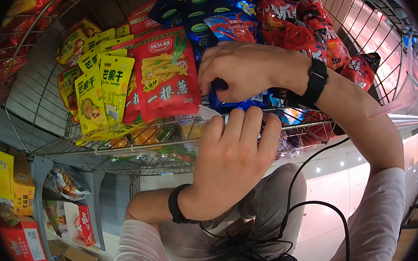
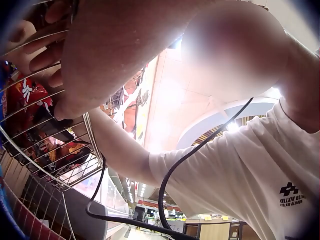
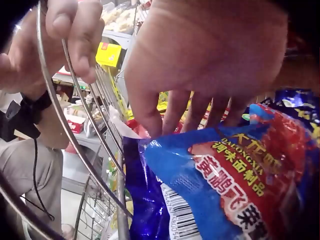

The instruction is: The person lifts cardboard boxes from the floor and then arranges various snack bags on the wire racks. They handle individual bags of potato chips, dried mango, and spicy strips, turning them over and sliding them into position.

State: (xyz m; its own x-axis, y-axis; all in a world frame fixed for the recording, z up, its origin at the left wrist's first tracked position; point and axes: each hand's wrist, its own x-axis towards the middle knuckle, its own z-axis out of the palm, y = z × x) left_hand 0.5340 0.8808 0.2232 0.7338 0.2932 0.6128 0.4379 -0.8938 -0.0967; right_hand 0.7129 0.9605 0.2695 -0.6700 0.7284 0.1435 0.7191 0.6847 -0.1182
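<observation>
Over the display's front rim my left hand (image 1: 234, 157) lies back-up with loosely bent fingers, overlapping the wire basket (image 1: 168, 146) in the head view. My right hand (image 1: 239, 71) reaches down among the packets, its curled fingers and thumb round a shiny dark blue snack packet (image 1: 234, 102). Most of its fingertips are hidden behind packet tops in the right wrist view. Beneath that wrist lies a blue and red snack packet (image 3: 225, 175) with a barcode. Left of the right hand stands a red packet (image 1: 166, 77) picturing fried sticks.
Yellow dried mango bags (image 1: 116, 85) fill the left side. More blue packets (image 1: 197, 10) and red packets (image 1: 297, 34) lie behind and to the right. A black cable (image 1: 296, 188) loops past the right arm. A shelf with boxes (image 1: 22, 191) stands lower left.
</observation>
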